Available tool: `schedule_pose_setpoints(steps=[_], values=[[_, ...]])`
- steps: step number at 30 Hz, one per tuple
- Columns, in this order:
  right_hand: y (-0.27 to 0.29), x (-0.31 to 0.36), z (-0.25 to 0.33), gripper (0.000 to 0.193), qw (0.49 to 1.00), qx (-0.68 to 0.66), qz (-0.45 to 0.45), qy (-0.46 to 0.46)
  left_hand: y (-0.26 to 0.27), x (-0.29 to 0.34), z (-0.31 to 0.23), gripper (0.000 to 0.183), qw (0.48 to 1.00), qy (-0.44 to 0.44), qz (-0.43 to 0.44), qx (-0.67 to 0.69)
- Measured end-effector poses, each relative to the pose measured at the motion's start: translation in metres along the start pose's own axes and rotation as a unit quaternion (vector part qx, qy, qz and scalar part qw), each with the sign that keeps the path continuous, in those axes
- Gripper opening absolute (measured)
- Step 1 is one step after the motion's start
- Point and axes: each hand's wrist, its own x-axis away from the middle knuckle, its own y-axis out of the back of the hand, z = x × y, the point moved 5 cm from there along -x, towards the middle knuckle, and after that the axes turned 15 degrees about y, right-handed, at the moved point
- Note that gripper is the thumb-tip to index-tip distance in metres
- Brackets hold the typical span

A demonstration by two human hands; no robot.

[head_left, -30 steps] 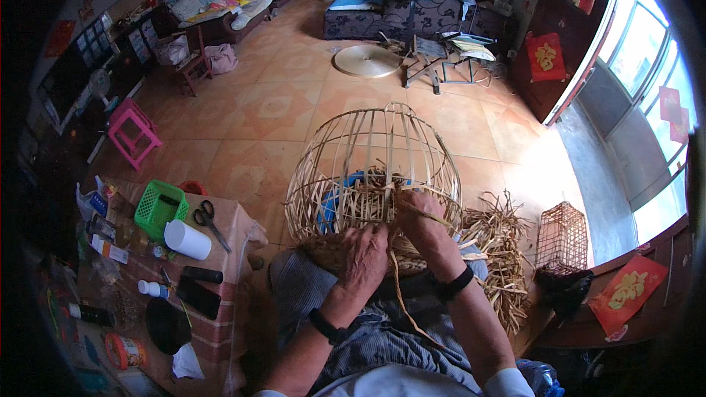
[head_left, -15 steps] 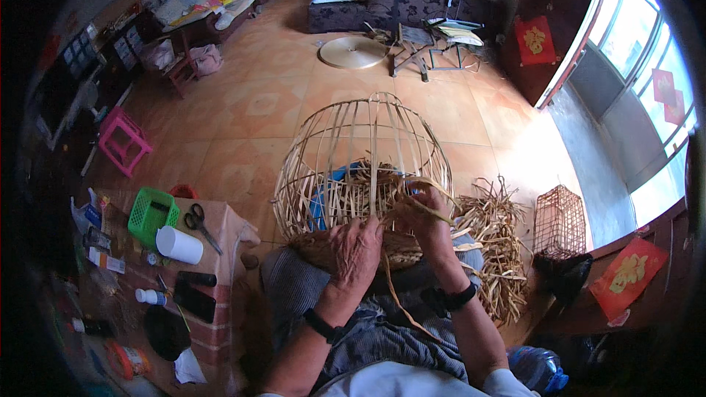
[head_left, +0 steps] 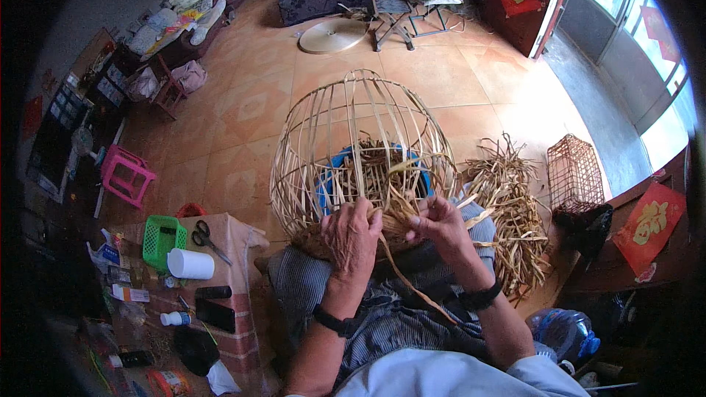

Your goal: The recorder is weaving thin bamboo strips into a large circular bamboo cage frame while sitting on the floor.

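Observation:
An openwork basket (head_left: 354,106) of thin pale strips lies tipped across my lap, its braided brown rim (head_left: 309,244) towards me. My left hand (head_left: 349,239) is closed on the rim, thumb and forefinger pressed together; a long dried strip (head_left: 412,289) trails from beside its thumb down over my lap. My right hand (head_left: 443,229) is closed in a pinch at the rim's right part, on a flat dried strip (head_left: 399,204); its fingertips are partly hidden among loose strips. Through the bars shows a blue basin (head_left: 323,190) holding more dried strips.
A heap of dried strips (head_left: 511,217) lies right of my knees, near a wire-like cage basket (head_left: 573,169). At left, a cloth-covered table (head_left: 246,279) bears scissors (head_left: 209,241), a green basket (head_left: 163,239) and a white cup (head_left: 191,264). A pink stool (head_left: 129,176) stands beyond it.
My right hand has come down from above the rim to the rim itself, pulling the looped strip lower. My left hand stays at the rim. The whole view has shifted slightly.

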Motion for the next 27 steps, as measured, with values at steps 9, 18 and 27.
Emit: schedule_pose_setpoints(steps=[9, 18, 27], values=[[0.016, -0.005, 0.018, 0.025, 1.000, -0.006, 0.001, -0.014, 0.017, 0.002, 0.024, 0.040, 0.983, -0.094, 0.095, 0.126], [-0.019, -0.011, 0.010, 0.029, 0.894, 0.405, 0.155, 0.110, 0.026, 0.022, -0.011, 0.039, 0.975, -0.216, 0.036, 0.026], [0.009, -0.008, 0.016, 0.037, 0.994, 0.082, -0.006, -0.066, 0.023, 0.017, -0.016, 0.038, 0.985, -0.165, 0.041, -0.029]])
